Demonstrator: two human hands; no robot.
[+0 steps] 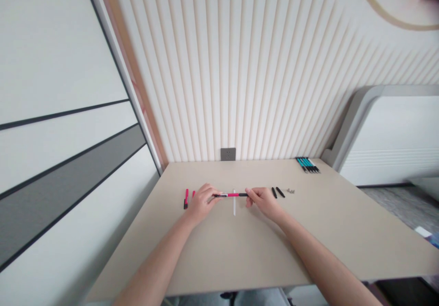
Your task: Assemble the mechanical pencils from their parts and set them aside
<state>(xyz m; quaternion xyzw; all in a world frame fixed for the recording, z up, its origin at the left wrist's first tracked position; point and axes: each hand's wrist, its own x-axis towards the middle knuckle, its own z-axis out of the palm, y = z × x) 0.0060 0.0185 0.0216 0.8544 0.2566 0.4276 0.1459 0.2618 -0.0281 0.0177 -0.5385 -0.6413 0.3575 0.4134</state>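
A pink and black pen (pixel 233 195) is held level above the table between my two hands. My left hand (pixel 203 200) is closed on its black clip end. The fingers of my right hand (pixel 259 199) pinch the opposite black end. Beneath the pen lies a thin white or clear stick (pixel 234 207), pointing away from me. Pink pen parts (pixel 186 198) with black ends rest left of my left hand, one partly hidden behind it. Two short black pieces (pixel 277 192) lie beyond my right hand, beside several tiny greyish bits (pixel 291 190).
A row of teal and black pens (pixel 307 164) lies at the table's back right corner. The beige table (pixel 212 255) meets a ribbed wall (pixel 219 68) with a dark socket (pixel 228 154). A cabinet (pixel 68 159) stands to the left.
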